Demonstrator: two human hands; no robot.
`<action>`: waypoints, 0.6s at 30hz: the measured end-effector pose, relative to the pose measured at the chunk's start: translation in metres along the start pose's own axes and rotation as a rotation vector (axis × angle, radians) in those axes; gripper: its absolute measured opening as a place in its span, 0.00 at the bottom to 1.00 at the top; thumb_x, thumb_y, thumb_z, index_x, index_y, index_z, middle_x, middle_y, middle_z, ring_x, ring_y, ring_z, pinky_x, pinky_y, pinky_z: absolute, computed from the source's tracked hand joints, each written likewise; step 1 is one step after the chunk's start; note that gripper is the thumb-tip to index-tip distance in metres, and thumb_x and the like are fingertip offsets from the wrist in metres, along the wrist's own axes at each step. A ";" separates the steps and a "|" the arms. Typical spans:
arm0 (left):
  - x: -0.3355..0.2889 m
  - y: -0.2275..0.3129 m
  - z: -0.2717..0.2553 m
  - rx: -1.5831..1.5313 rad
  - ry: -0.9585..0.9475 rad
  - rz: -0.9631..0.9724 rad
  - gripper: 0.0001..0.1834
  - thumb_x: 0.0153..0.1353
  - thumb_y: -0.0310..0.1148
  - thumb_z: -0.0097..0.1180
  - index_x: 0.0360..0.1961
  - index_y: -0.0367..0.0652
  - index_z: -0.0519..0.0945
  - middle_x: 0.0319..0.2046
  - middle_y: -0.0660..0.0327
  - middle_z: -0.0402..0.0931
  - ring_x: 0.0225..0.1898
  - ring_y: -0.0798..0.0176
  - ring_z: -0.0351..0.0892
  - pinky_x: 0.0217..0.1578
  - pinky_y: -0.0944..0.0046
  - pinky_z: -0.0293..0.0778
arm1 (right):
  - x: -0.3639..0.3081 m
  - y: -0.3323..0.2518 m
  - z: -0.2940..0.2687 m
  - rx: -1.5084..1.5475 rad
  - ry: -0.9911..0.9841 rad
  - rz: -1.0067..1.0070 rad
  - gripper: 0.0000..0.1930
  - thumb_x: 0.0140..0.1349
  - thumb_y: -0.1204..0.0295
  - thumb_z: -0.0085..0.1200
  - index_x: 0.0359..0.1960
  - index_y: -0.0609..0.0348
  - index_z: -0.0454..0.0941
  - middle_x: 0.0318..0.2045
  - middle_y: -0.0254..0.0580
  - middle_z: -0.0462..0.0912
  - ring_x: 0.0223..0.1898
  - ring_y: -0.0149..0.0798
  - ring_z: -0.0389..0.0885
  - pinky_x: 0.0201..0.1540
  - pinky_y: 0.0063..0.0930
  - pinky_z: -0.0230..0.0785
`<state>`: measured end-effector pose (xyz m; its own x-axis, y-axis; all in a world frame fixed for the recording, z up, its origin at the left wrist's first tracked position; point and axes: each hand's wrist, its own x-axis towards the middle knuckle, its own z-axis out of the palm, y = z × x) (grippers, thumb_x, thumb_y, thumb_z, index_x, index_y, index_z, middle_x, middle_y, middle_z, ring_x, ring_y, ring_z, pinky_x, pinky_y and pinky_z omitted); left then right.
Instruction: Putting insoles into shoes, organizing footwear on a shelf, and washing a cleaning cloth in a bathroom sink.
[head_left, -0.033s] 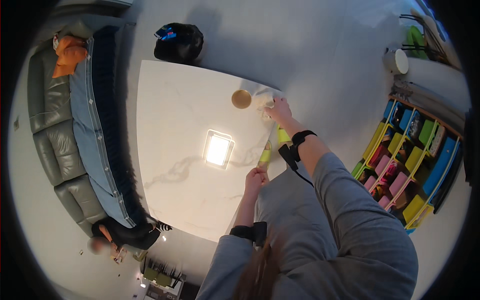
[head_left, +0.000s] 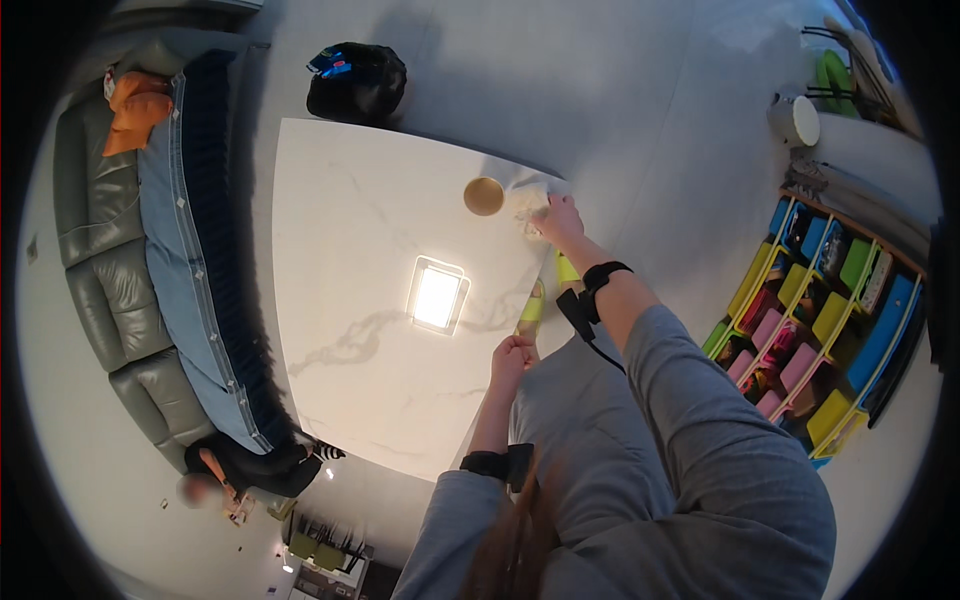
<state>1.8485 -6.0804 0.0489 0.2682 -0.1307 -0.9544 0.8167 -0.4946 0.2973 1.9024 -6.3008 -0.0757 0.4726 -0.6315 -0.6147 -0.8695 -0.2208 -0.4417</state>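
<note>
My right hand (head_left: 561, 219) is closed on a crumpled white cloth (head_left: 528, 207), which it presses on the white marbled table (head_left: 350, 250) at its far right corner; whether it is fabric or tissue is hard to tell. Just left of the cloth stands a round tan cup or bowl (head_left: 484, 196). My left hand (head_left: 513, 354) is curled into a fist at the table's right edge, nearer to me. Nothing shows in it, though the inside of its fingers is hidden.
A bright lamp-like rectangle (head_left: 437, 297) glows on the tabletop. Behind the table sits a black bag (head_left: 358, 84). A grey sofa (head_left: 110, 230) lies left, with a person (head_left: 255, 468) at its near end. Coloured storage bins (head_left: 820, 320) and a white bin (head_left: 797, 122) stand right.
</note>
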 end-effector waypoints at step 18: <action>-0.118 0.138 0.029 0.013 -0.568 0.000 0.37 0.58 0.62 0.28 0.56 0.43 0.58 0.52 0.53 0.61 0.53 0.52 0.63 0.51 0.50 0.64 | -0.229 -0.004 -0.230 0.843 -0.626 -0.086 0.21 0.48 0.66 0.50 0.46 0.61 0.71 0.38 0.34 0.74 0.40 0.28 0.70 0.45 0.22 0.62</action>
<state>1.9152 -6.1582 0.2020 -0.0515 -0.5705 -0.8197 0.8093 -0.5048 0.3005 1.7649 -6.3263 0.2171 0.7267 -0.0889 -0.6812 -0.5620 0.4933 -0.6639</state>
